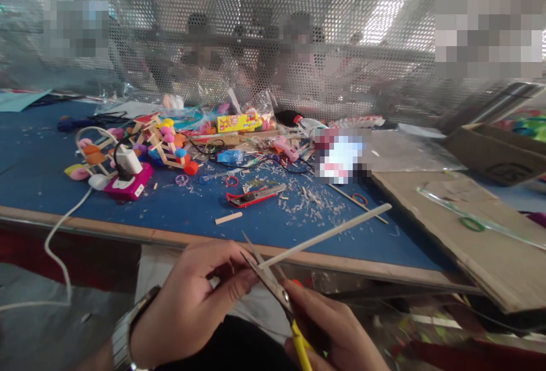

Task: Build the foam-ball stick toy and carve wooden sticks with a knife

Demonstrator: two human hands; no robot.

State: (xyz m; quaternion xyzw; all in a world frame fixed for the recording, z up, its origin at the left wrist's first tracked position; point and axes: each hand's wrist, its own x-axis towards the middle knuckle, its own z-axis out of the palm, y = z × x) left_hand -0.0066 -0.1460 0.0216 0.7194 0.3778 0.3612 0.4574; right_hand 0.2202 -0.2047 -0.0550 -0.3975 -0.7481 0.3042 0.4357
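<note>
My left hand (pixel 191 297), with a metal watch on its wrist, pinches the near end of a long thin white stick (pixel 328 233) that points up and to the right over the table edge. My right hand (pixel 336 328) grips yellow-handled scissors (pixel 273 283). The scissor blades are parted around the stick's near end, close to my left thumb and fingertips. Both hands are in front of the blue table (pixel 42 160), below its wooden edge.
On the table lie a red utility knife (pixel 255 195), wood shavings, rubber bands, a small stick piece (pixel 228 218), a pink box with a white charger (pixel 128 180), and stick-and-pom-pom models (pixel 164 143). Cardboard sheets (pixel 460 234) lie to the right. A perforated metal screen stands behind, with people beyond it.
</note>
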